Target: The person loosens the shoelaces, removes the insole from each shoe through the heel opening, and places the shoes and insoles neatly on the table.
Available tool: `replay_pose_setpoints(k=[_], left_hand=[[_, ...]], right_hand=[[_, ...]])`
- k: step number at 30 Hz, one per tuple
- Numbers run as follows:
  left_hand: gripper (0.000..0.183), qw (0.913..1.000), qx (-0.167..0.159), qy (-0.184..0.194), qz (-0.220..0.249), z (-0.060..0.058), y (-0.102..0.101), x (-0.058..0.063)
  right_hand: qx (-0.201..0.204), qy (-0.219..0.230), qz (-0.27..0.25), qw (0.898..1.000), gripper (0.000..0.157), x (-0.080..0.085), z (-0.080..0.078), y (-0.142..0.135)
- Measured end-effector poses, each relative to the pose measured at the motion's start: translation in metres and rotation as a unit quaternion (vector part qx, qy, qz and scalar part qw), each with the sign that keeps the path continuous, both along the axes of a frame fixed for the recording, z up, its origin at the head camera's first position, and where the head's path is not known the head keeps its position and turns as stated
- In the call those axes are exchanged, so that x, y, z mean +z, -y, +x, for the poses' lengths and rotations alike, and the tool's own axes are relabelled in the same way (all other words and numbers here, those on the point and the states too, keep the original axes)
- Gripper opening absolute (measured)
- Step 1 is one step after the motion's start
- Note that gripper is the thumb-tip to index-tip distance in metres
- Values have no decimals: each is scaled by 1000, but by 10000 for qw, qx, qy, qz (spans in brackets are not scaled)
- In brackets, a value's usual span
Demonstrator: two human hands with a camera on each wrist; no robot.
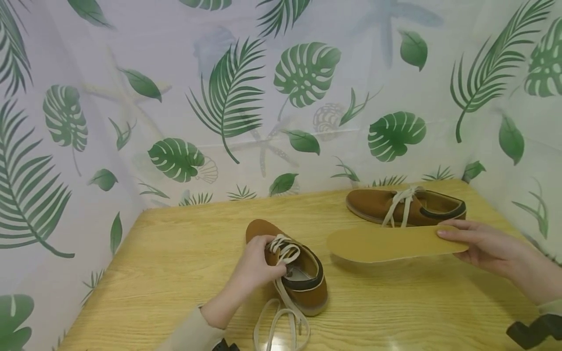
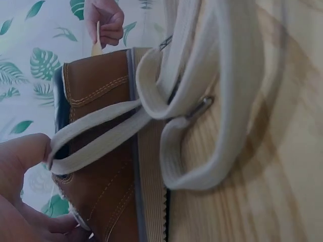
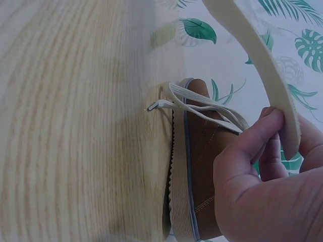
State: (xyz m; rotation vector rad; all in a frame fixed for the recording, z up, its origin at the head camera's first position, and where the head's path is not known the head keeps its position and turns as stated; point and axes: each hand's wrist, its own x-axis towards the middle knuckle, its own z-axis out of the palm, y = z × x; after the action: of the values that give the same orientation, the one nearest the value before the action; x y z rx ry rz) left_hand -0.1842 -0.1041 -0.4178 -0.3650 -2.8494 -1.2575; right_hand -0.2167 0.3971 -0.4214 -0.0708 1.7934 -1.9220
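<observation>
My left hand [image 1: 256, 265] grips the brown lace-up shoe [image 1: 312, 295] by its tongue and laced front. That shoe stands on the table with its toe pointing away and its heel towards me. Loose cream laces [image 2: 237, 80] trail from it onto the wood. In my right hand [image 1: 491, 248] is a flat yellowish insole [image 1: 386, 243], pinched at one end between thumb and fingers and held above the table. The insole's thin edge [image 3: 270, 65] shows in the right wrist view. Its other end reaches towards the gripped shoe, apart from it.
A second brown shoe [image 1: 371, 202] lies behind the insole near the table's back right, its laces [image 1: 401, 204] hanging over the side. The wooden table [image 1: 184, 273] meets a leaf-printed cloth [image 1: 316, 161] at the back and sides.
</observation>
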Motion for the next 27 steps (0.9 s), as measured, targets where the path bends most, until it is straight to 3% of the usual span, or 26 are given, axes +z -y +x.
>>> replay_pose_setpoints(k=[6, 14, 18, 22, 27], left_hand=[[69, 9983, 260, 28, 514, -1, 20, 3], [60, 9874, 593, 509, 1377, 0, 42, 4], [57, 9876, 679, 728, 1215, 2, 51, 5], [53, 9903, 699, 911, 781, 3, 55, 9], [55, 9934, 634, 908, 313, 5, 56, 12]], right_hand=[[-25, 23, -77, 10000, 34, 0, 1, 2], [-125, 106, -94, 9998, 32, 1, 1, 10], [-126, 120, -31, 9998, 31, -1, 1, 13], [-181, 96, 479, 9986, 25, -3, 0, 20], [-143, 116, 583, 9981, 21, -4, 0, 37]])
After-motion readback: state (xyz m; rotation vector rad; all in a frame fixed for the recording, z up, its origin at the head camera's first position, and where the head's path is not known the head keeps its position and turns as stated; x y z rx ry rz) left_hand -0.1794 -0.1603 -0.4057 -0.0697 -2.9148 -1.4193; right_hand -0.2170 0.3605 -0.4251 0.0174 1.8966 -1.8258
